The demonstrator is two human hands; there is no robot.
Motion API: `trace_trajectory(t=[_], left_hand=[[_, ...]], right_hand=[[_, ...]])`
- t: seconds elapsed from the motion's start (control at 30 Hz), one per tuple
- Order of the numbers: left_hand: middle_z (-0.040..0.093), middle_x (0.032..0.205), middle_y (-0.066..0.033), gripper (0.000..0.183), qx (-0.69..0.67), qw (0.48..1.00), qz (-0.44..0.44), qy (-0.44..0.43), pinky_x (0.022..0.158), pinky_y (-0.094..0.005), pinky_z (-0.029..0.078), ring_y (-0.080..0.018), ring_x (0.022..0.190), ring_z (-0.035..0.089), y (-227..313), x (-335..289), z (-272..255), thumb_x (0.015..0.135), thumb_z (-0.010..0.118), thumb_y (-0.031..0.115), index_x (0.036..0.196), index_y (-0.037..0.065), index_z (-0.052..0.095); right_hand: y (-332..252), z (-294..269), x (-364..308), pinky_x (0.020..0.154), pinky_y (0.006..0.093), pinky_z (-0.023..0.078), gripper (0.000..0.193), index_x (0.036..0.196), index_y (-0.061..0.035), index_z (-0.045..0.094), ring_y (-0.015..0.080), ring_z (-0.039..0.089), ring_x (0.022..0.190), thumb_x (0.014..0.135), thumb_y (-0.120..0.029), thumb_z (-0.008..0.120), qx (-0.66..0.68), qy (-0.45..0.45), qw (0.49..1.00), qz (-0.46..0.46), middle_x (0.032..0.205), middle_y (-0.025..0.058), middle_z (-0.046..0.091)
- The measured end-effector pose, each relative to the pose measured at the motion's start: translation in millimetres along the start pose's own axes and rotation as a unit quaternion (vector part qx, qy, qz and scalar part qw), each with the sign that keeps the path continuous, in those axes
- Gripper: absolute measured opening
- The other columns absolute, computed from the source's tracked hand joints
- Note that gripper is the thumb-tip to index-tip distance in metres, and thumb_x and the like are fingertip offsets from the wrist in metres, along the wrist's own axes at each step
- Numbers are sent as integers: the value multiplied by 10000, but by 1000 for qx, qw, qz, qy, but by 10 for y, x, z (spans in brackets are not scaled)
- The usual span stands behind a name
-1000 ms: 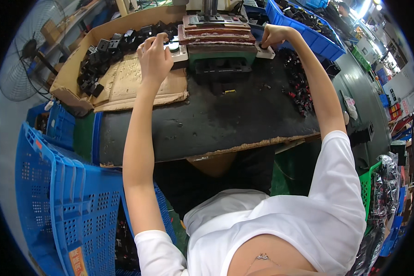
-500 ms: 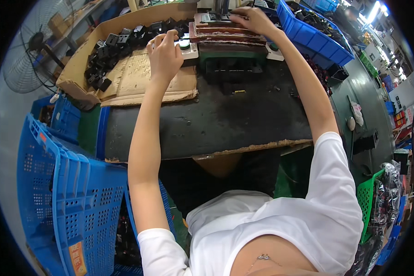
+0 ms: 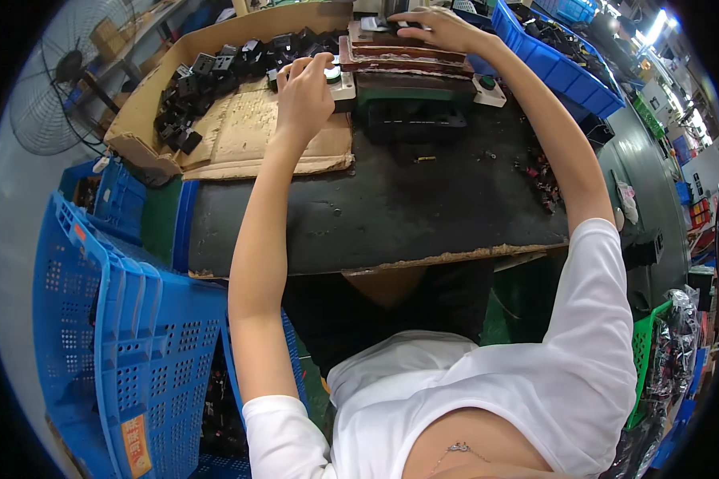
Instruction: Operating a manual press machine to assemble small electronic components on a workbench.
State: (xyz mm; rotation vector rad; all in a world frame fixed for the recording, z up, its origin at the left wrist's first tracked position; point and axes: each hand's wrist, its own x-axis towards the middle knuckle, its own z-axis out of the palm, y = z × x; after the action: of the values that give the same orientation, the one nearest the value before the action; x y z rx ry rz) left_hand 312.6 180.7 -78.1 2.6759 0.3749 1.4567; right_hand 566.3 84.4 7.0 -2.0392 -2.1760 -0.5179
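My left hand (image 3: pixel 305 97) is at the near right edge of the heap of black plastic housings (image 3: pixel 208 73), beside the left green push button (image 3: pixel 332 74). Its fingers are curled, and what they hold, if anything, is hidden beneath them. My right hand (image 3: pixel 446 33) reaches over the top of a layered brown fixture (image 3: pixel 411 56). Its fingertips close on a small dark part (image 3: pixel 405 29) next to the upright metal column (image 3: pixel 393 8). A pale metal piece (image 3: pixel 372 24) lies on the fixture, left of those fingertips.
A cardboard tray (image 3: pixel 295 148) holds the housings. The dark worktable (image 3: pixel 391 207) carries a small brass-coloured piece (image 3: pixel 426 158). A second green button (image 3: pixel 487 81) sits right of the fixture. Blue bins (image 3: pixel 559 60) stand far right, a blue crate (image 3: pixel 160 319) near left, a fan (image 3: pixel 56 96) far left.
The whole view has shifted slightly. My left hand has turned, its fingers now lower and more curled beside the button. My right fingers have closed over a dark part at the fixture top.
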Motion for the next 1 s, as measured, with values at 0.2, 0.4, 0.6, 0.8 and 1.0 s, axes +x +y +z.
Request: trace_trajectory(t=[0.2, 0.4, 0.6, 0.8, 1.0], left_hand=[[610, 805, -107, 208, -431, 879, -201, 18, 706, -275, 433, -179, 751, 592, 49, 73, 81, 835, 524, 182, 972, 29, 488], [588, 734, -140, 332, -552, 793, -220, -136, 476, -241, 468, -173, 514, 584, 407, 74, -134, 756, 666, 156, 793, 31, 361], [585, 759, -142, 455, -581, 773, -216, -138, 559, -261, 478, -186, 620, 604, 676, 69, -115, 728, 673, 94, 985, 15, 307], [573, 900, -167, 434, -634, 733, -186, -162, 605, -252, 460, -182, 702, 581, 705, 62, -205, 786, 534, 4, 1163, -25, 321], [568, 824, -131, 396, -612, 745, -186, -188, 599, -246, 450, -159, 667, 560, 716, 23, -153, 778, 555, 13, 1130, -5, 375]], right_hand=[[-562, -144, -246, 747, 349, 446, 319, 1072, -65, 565, 257, 575, 795, 832, -271, 533, -177, 402, 874, -209, 886, 105, 609], [-1244, -119, -878, 888, 378, 368, 551, 1194, -131, 474, 272, 465, 1041, 695, -281, 654, -73, 290, 954, -6, 1142, 79, 490], [-1268, -66, -1127, 869, 357, 369, 528, 1144, -82, 513, 276, 482, 1046, 674, -257, 682, -30, 343, 938, 42, 1109, 87, 530], [-1175, -56, -1235, 813, 203, 398, 297, 1147, -9, 498, 55, 506, 960, 880, -141, 495, 525, 320, 769, 173, 1046, 45, 574], [-1294, -241, -1312, 762, 258, 463, 372, 1136, -29, 481, 97, 551, 898, 923, -318, 381, 778, 242, 554, 170, 1025, 25, 571]])
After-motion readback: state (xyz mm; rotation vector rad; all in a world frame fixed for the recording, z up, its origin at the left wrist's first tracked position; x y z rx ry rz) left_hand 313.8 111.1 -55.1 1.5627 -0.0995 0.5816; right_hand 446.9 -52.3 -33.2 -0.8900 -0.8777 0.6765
